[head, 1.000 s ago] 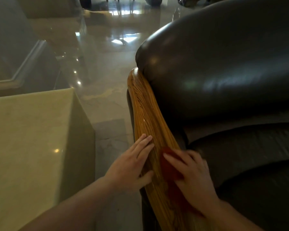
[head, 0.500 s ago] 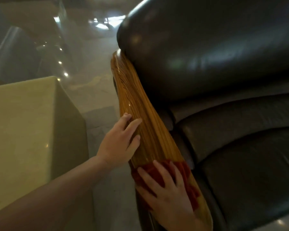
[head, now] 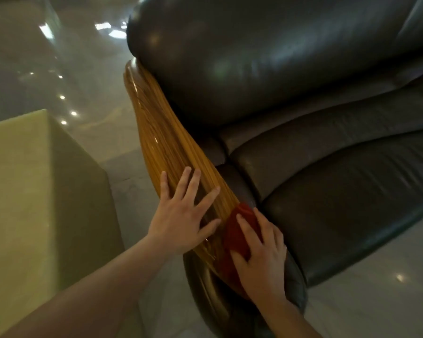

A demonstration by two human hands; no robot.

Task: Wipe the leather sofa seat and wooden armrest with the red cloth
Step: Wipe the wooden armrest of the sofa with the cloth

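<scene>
Red cloth sits on the near end of the wooden armrest, on its inner edge, mid-wipe.
Left to right: beige block beside the sofa. Left hand lies flat on the wood with fingers spread, bracing and gripping nothing. Cloth is bunched, long axis roughly along the armrest, which runs from near-right to far-left toward the backrest. Right hand has near-straight fingers over the cloth, pressing it to the wood; can't tell if the thumb hooks it. Leather sofa seat has no cloth on it. My read: armrest pass underway, far stretch likely left, seat status unknown.
</scene>
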